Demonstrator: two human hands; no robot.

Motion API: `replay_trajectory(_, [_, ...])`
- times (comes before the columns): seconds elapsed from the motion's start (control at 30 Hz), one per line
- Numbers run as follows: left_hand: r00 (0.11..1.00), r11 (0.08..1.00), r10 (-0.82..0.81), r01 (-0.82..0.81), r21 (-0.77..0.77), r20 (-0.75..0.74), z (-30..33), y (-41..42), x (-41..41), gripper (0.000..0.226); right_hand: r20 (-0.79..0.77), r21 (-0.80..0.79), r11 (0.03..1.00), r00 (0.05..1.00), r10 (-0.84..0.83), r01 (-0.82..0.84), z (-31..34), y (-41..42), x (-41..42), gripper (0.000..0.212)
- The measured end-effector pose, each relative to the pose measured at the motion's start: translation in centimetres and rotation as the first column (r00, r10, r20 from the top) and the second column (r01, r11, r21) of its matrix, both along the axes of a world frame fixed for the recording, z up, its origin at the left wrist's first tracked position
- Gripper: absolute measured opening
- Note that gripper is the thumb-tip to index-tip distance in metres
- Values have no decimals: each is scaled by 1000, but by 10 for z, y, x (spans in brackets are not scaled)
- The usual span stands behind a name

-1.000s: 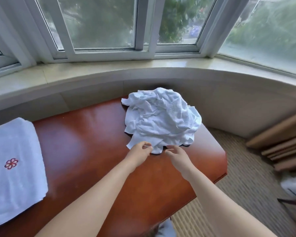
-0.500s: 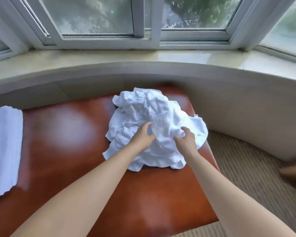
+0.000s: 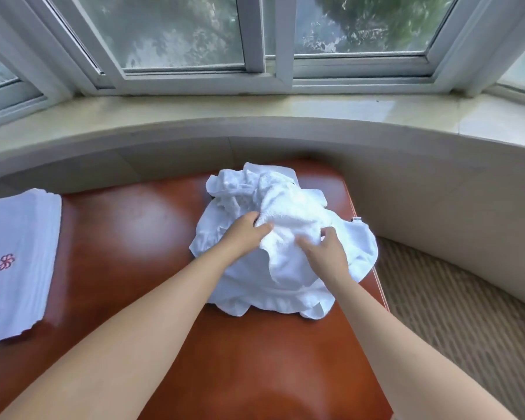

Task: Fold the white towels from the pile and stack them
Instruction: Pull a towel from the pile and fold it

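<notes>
Both hands have sunk deeper into the towel pile (image 3: 285, 237), bunching its top towel. From nine o'clock, a folded towel (image 3: 15, 262) overhangs the table (image 3: 128, 237), bare wood follows, then the left hand (image 3: 244, 234) and right hand (image 3: 325, 253) each grip terry; the pile's three o'clock edge spills past the table rim.

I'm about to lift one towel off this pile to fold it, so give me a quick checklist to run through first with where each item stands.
1. Left hand grips the top towel: ok.
2. Right hand grips the same towel: ok, fingers curled into it.
3. Only one towel caught: cannot tell, the pile is tangled.
4. Bare table to fold on, left of the pile: ok.
5. Folded towel at the table's left end, ready to stack on: ok.
6. Pile fully on the table: not ok, its right side overhangs the edge.
</notes>
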State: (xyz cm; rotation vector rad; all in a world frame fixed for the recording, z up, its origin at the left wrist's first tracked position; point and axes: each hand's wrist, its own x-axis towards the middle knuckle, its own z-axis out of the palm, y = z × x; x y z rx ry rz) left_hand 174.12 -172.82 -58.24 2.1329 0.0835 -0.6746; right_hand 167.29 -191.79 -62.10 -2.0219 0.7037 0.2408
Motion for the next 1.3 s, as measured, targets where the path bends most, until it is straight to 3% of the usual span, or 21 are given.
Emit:
replay_trajectory(0.13, [956,924,293,-278,-263,19,48,39,20,20,201,-92,984,965,169,-153,63,29,37,33])
replay_trajectory(0.23, [857,759,516,-459,-462,-3,98,69,31,24,393,-15,972,892,223,-236,125,63,63,27])
replay_trajectory(0.33, [774,598,632,-521,-610,-42,149,105,25,21,558,27,951,794,240,-307,185,100,75,12])
replay_trajectory(0.47, [680,478,733,-538,-695,-22,175,169,-10,32,633,-26,895,686,359,-445,217,160,60,19])
replay_trajectory(0.57, [614,501,789,-669,-549,-28,136,222,-56,38,515,-121,806,658,550,-579,183,206,28,24])
replay_trajectory(0.67, [622,581,778,-766,-274,-89,49,279,-128,23,238,-178,635,593,769,-752,114,251,-26,29])
replay_trajectory(0.77, [648,660,748,-748,68,-140,-35,333,-211,10,-103,-10,356,355,929,-935,41,286,-94,34])
replay_trajectory(0.8, [653,670,743,-729,144,-147,-56,350,-237,7,-187,77,305,287,939,-949,21,293,-113,35])
replay_trajectory(0.87, [650,674,738,-698,243,-179,-91,379,-278,8,-301,167,299,240,923,-940,-9,302,-140,33])
replay_trajectory(0.93, [629,682,732,-676,279,-264,-115,400,-306,29,-387,142,331,255,886,-933,-31,306,-155,33])
replay_trajectory(1.0, [618,706,705,-656,266,-346,-128,412,-320,59,-448,74,368,299,842,-927,-48,309,-160,33])
replay_trajectory(1.1, [622,711,696,-668,222,-358,-141,420,-326,78,-447,-54,459,433,783,-887,-68,313,-161,32])
replay_trajectory(1.23, [516,603,781,-771,207,-353,-153,428,-324,77,-348,-146,478,497,794,-866,-96,336,-147,36])
replay_trajectory(1.3, [381,493,837,-836,240,-394,-156,434,-328,77,-262,-177,470,502,824,-865,-108,353,-132,41])
